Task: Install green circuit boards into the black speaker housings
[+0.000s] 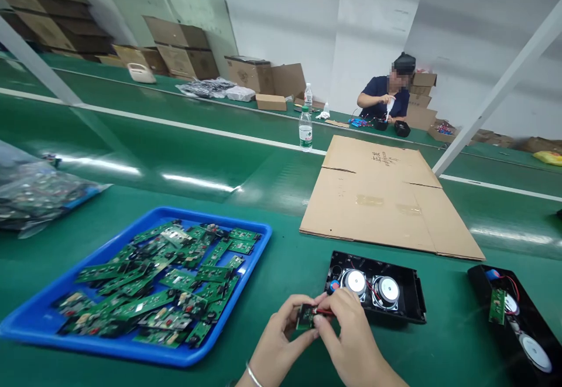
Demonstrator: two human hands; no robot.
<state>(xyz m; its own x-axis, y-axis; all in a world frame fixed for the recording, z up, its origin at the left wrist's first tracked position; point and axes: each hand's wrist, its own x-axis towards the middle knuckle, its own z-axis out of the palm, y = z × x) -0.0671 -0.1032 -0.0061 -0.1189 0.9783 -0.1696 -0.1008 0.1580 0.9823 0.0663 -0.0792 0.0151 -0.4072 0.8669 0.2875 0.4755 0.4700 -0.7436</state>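
My left hand [278,337] grips a small green circuit board [306,317] by its edges. Thumb and fingers of my right hand [346,328] pinch red wires [324,312] against the board's right end. Just beyond my hands lies an open black speaker case [413,296] with two round speakers [386,290] and a blue and red part [334,286] at its left end. A blue tray [100,349] piled with green circuit boards [175,281] sits to the left. Over at the right is a second black case [538,308], with a board [497,306] on it.
Flattened cardboard [377,199] lies behind the near case. A plastic bottle [305,130] stands behind it, and a bag of boards [44,191] is at the far left. Across the green bench, a person [377,91] works beside cardboard boxes [421,106]. A white post [496,91] slants at right.
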